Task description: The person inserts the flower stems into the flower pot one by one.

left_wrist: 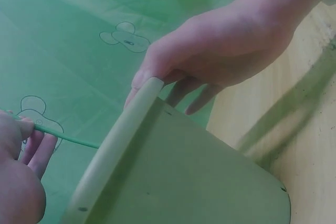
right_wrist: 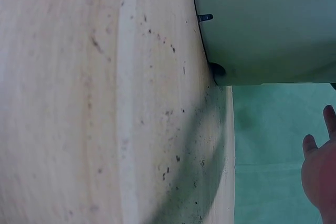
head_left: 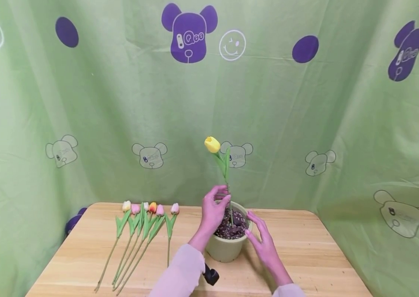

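A yellow tulip (head_left: 212,144) with green leaves stands upright in a pale green flowerpot (head_left: 225,249), its stem reaching down into dark, speckled soil (head_left: 230,232). My left hand (head_left: 214,211) pinches that stem above the pot; the left wrist view also catches the fingers on the thin green stem (left_wrist: 73,139). At the pot's right side, my right hand (head_left: 265,243) rests with spread fingers and thumb against the rim (left_wrist: 118,137). From the right wrist, the pot's lower wall (right_wrist: 273,30) fills the upper right, with part of the right hand (right_wrist: 321,169) below it.
Left of the pot, several pink, white and orange-red tulips (head_left: 152,207) lie on the wooden table (head_left: 298,255), with a single pink one (head_left: 174,208) nearest the pot. Dark crumbs dot the wood beside the pot. A green printed curtain (head_left: 268,103) surrounds the table. A black device (head_left: 211,275) shows at the left cuff.
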A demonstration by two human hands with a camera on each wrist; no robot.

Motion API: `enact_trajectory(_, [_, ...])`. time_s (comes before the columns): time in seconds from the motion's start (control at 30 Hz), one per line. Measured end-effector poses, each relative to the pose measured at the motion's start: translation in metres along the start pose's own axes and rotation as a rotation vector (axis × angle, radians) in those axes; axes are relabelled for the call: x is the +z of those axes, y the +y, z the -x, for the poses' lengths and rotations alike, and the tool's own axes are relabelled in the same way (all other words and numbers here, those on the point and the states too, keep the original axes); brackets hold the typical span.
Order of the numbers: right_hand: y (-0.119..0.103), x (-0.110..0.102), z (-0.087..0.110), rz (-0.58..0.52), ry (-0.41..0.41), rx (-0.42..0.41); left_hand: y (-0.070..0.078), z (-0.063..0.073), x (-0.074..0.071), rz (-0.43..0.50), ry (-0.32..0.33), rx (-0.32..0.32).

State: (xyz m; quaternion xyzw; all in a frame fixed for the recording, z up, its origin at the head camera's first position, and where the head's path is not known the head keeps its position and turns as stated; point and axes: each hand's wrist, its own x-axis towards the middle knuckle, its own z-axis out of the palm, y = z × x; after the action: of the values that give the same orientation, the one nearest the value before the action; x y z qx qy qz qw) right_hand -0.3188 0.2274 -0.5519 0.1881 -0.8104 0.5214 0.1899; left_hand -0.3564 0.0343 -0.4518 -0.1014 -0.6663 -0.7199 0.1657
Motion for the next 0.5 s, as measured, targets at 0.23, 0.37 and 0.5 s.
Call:
enact_trajectory(0.23, [-0.001, 0.001, -0.001, -0.010, -0.002, 0.005, -0.002, 0.000, 0.006, -0.035, -0.011, -0.008])
enact_trajectory(0.37, [-0.001, 0.001, -0.001, -0.011, -0.002, 0.015, -0.001, 0.000, 0.009, -0.064, -0.019, -0.004])
enact_trajectory(0.5, [-0.001, 0.001, 0.000, -0.007, 0.000, 0.005, -0.004, 0.001, 0.012, -0.076, -0.030, 0.024])
